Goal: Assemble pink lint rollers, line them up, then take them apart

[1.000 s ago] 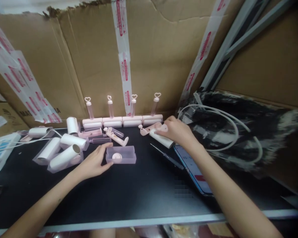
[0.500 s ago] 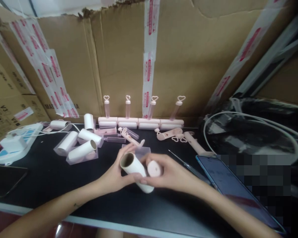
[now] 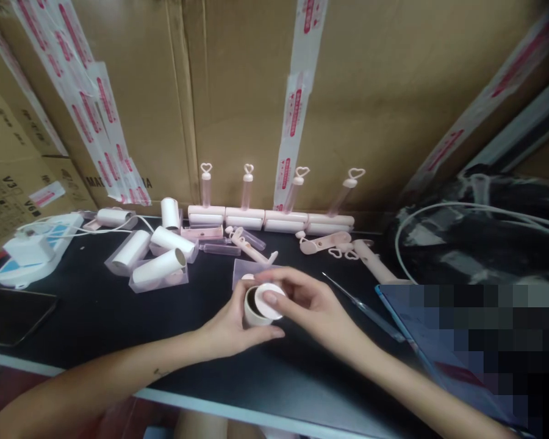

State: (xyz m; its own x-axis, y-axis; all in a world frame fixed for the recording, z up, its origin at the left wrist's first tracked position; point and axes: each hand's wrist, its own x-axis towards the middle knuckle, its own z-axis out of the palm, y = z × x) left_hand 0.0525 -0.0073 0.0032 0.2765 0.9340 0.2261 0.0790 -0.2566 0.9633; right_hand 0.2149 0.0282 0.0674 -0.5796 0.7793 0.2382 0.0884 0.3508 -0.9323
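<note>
The table [image 3: 279, 378] has a pale front edge crossing below the hands, with bare black surface between. More open surface lies left of the left hand [image 3: 229, 323], up to the dark phone [image 3: 18, 314]. Behind, the carton [image 3: 242, 91] bounds the table; a thin tool [image 3: 359, 303] lies to the right. The right-hand phone [image 3: 432, 350] is partly pixelated, and the clear box [image 3: 244, 268] is partly hidden behind the hands. The left hand grips the white tube [image 3: 255, 316], mouth up; the right hand [image 3: 304, 299] pinches the round cap [image 3: 266, 305] over part of that mouth. Whether the cap touches the rim, I cannot tell.
</note>
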